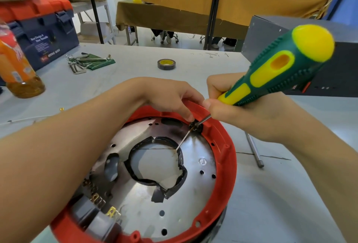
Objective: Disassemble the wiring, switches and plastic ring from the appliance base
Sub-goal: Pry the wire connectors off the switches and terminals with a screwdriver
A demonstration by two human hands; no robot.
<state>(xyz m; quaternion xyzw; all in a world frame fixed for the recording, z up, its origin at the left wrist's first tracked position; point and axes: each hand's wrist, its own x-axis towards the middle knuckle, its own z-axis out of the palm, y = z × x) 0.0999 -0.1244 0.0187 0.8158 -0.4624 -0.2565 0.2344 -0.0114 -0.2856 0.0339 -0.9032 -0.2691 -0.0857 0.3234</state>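
The appliance base lies upside down in front of me: a shiny metal plate (189, 194) with a taped central hole, set inside a red plastic ring (226, 177). My right hand (242, 115) grips a green and yellow screwdriver (279, 70); its tip sits on a small dark fitting (195, 126) near the ring's far edge. A thin wire (182, 140) runs from that fitting toward the centre. My left hand (166, 95) rests on the far rim, fingers curled over it beside the fitting. Black switches with brass terminals (104, 211) sit at the near left.
On the grey table stand an orange drink bottle (17, 68), a blue and red toolbox (42, 27), hex keys on a green pouch (87, 61) and a tape roll (166, 64). A metal rod (254, 151) lies to the right, beneath a grey box (290, 35).
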